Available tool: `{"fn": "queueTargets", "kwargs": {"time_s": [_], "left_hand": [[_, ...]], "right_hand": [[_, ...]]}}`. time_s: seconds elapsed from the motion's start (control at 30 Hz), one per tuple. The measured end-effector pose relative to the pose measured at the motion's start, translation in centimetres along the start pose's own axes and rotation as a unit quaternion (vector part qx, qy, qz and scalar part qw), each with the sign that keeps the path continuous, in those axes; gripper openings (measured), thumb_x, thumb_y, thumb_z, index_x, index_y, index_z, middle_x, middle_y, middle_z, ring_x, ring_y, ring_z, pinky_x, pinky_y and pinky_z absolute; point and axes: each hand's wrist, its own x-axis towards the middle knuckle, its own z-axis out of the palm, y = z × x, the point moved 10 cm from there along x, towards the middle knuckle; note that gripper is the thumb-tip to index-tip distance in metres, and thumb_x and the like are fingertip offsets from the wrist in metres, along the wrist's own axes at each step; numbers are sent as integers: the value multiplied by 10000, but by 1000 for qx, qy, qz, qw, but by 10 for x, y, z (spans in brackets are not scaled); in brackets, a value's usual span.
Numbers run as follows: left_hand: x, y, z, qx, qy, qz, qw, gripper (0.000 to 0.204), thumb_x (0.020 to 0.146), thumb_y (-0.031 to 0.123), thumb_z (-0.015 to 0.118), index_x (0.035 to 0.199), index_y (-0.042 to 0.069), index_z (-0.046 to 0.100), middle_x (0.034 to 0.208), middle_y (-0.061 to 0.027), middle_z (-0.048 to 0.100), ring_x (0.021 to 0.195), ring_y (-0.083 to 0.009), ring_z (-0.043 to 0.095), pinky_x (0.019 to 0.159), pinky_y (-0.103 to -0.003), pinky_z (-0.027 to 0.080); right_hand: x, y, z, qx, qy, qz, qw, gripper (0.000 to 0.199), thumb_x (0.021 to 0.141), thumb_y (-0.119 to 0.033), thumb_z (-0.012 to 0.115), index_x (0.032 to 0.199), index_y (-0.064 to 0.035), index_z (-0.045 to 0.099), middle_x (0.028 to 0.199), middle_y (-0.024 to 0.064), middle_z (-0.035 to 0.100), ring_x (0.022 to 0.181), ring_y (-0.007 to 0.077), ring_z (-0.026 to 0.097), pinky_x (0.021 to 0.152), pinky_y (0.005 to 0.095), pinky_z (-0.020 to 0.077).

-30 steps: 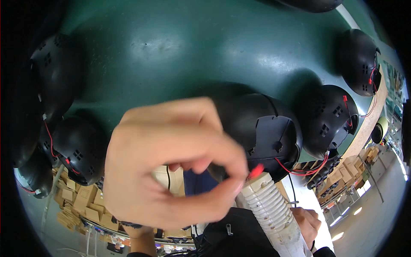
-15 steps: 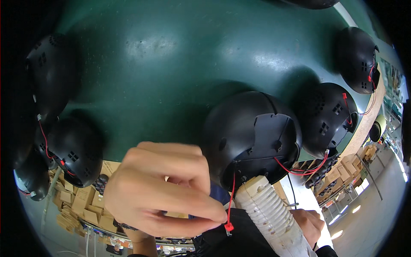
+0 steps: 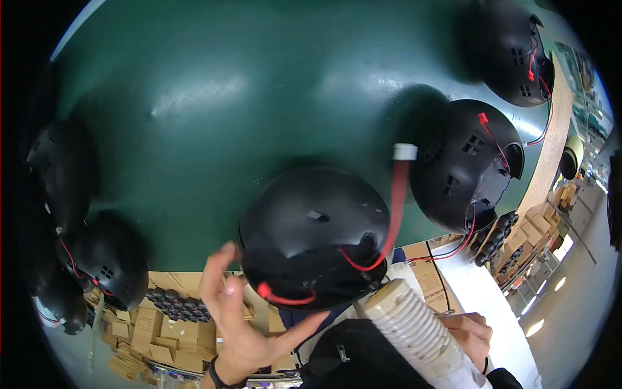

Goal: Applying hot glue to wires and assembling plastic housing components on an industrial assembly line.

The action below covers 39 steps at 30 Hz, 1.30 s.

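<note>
A black rounded plastic shell [image 3: 311, 207] lies at the near edge of the green table, tilted, its hollow side facing me. My left hand [image 3: 249, 324] is open at its left, fingers spread, one fingertip at the rim and the thumb close under the lower edge. A short red wire with a red plug [image 3: 265, 290] hangs inside the opening. Another red wire with a white connector [image 3: 405, 152] stands up at the right, blurred. A white ribbed tube [image 3: 414, 324] points at the shell's lower right. Beyond it my right hand [image 3: 472, 334] is closed, mostly hidden; its grip cannot be made out.
Two more black shells with red wires, a nearer one [image 3: 460, 162] and a farther one [image 3: 518, 58], rest on the right. Several shells [image 3: 107, 259] crowd the left edge. Cardboard boxes [image 3: 155, 330] are stacked on the floor below the green table [image 3: 194, 149].
My left hand has let go of the red wire with its plug, opened, and moved down beside the shell. The shell has turned and shifted left. The view has also shifted.
</note>
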Motion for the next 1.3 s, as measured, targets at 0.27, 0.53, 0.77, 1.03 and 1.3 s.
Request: {"fn": "queueTargets", "kwargs": {"time_s": [0.27, 0.53, 0.77, 1.03, 1.3], "left_hand": [[91, -6, -11, -76, -125, -163, 976, 781, 763, 587, 747, 1142, -88, 643, 648, 14, 476, 598, -62, 431, 545, -241, 283], [142, 31, 79, -151, -298, -137, 933, 126, 796, -10, 754, 920, -12, 738, 525, 19, 515, 439, -20, 437, 429, -206, 256], [131, 19, 51, -234, -246, -56, 939, 101, 780, 1, 748, 876, -25, 734, 524, 18, 520, 456, -28, 426, 437, -218, 246], [120, 7, 33, -222, -247, -44, 942, 105, 735, 25, 748, 824, -27, 728, 556, -12, 562, 470, -55, 416, 450, -229, 279], [110, 0, 25, -222, -218, -62, 948, 71, 719, 35, 750, 752, -16, 712, 694, -98, 706, 454, -56, 410, 446, -226, 287]], "right_hand": [[-6, -1, 10, -90, -24, 13, 996, 306, 756, -250, 795, 979, -105, 644, 956, 54, 715, 747, 199, 684, 695, 329, 483], [-5, -3, 13, -170, 11, 24, 985, 312, 745, -242, 795, 965, -103, 624, 910, 37, 707, 730, 195, 669, 679, 322, 453], [-10, -12, 17, -166, 21, 12, 986, 293, 750, -234, 796, 938, -84, 629, 884, 48, 697, 704, 200, 657, 640, 326, 466], [-20, 5, 25, -133, -116, 43, 983, 359, 744, -219, 792, 1027, -37, 668, 892, 92, 698, 770, 252, 695, 646, 366, 528], [0, -17, 9, -25, 26, -45, 998, 246, 747, -25, 681, 947, 113, 639, 819, 215, 631, 639, 321, 659, 509, 377, 505]]}}
